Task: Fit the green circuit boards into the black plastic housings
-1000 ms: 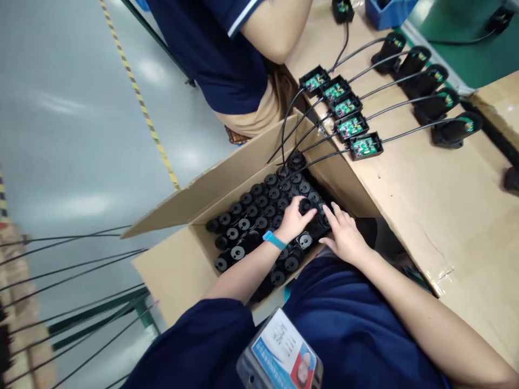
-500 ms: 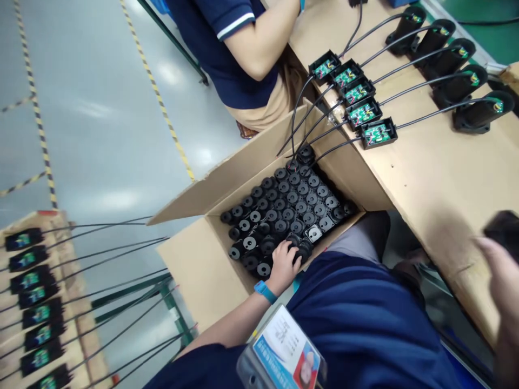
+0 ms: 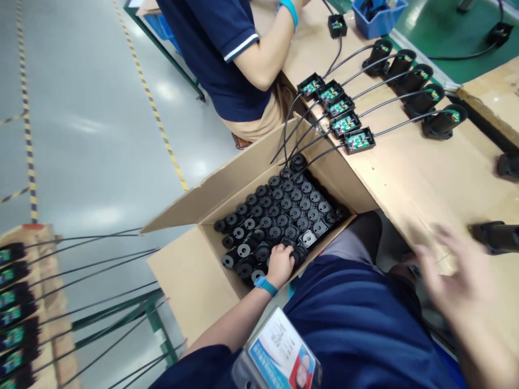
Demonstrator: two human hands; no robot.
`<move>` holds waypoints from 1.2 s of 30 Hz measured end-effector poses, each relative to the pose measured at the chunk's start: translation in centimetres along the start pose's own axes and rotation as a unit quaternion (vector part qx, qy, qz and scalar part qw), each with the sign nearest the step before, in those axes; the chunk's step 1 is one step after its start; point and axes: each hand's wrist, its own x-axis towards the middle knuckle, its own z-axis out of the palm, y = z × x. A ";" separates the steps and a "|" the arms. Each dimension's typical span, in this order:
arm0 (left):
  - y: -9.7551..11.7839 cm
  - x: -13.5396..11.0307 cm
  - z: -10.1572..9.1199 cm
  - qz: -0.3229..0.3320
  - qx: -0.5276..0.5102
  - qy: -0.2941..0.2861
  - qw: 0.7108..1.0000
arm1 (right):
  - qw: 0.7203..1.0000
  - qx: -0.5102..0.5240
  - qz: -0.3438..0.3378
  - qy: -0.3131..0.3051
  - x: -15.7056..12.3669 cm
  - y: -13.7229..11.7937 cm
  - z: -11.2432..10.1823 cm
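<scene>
My left hand (image 3: pixel 280 265) reaches into a cardboard box (image 3: pixel 219 237) full of black round housings (image 3: pixel 286 203). Its fingers are curled over one black housing (image 3: pixel 299 254) at the box's near side, partly hidden under the hand. My right hand (image 3: pixel 454 275), smeared by motion, hovers over the near edge of the table with thumb and fingers apart and nothing visible between them. To its right, a black cylindrical housing (image 3: pixel 491 236) lies on its side on the table (image 3: pixel 409 183).
Open black cases with green circuit boards (image 3: pixel 344 124) line the table's edge, wired to upright black cylinders (image 3: pixel 444 121). A co-worker's arm (image 3: pixel 267 65) is at the far side, near a blue bin (image 3: pixel 377 16). More wired boards lie on a rack (image 3: pixel 52 292) at left.
My right hand has come left, away from the black housing, which now lies on the table. My left hand stays in the box, its fingers more curled. The view has shifted right.
</scene>
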 end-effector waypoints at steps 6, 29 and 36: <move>1.4 0.1 -4.8 0.030 -0.090 0.026 0.995 | 0.954 0.134 -0.136 -0.233 3.4 -7.9 8.1; 36.9 12.7 -17.2 0.558 0.059 0.054 0.826 | 0.974 0.078 0.195 0.079 3.2 7.6 -0.7; 37.5 15.1 -17.4 0.544 0.116 0.002 0.831 | 0.984 -0.003 0.178 -0.016 4.6 7.6 -3.3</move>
